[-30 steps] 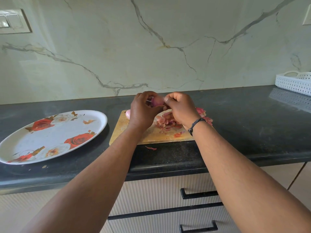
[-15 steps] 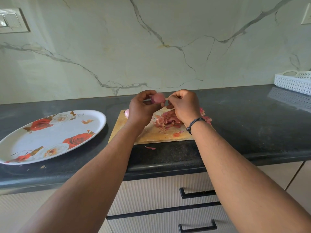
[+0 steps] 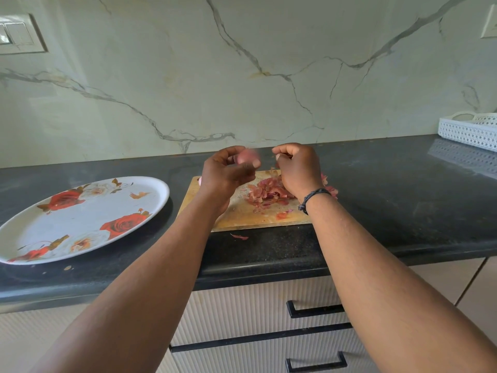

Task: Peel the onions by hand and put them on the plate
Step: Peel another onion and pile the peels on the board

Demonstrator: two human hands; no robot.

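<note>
head view: both forearms extend forward over the dark surface (image 3: 376, 189). the left hand (image 3: 226, 173) is raised above the wooden cutting board (image 3: 242, 214), its fingers and thumb curled round a small pink onion (image 3: 246, 157), which appears blurred. the right hand (image 3: 297, 168) is raised beside it, fingers curled; its grip pinches a small bit of peel at the fingertips, too small to identify fully. a dark wristband (image 3: 313, 199) sits on the right wrist. a pile of onion peels (image 3: 265, 195) lies on the board. the floral plate (image 3: 80, 219) rests left of the board.

change from 0.5 s ago: the hands, then touching at the onion, are now apart.
</note>
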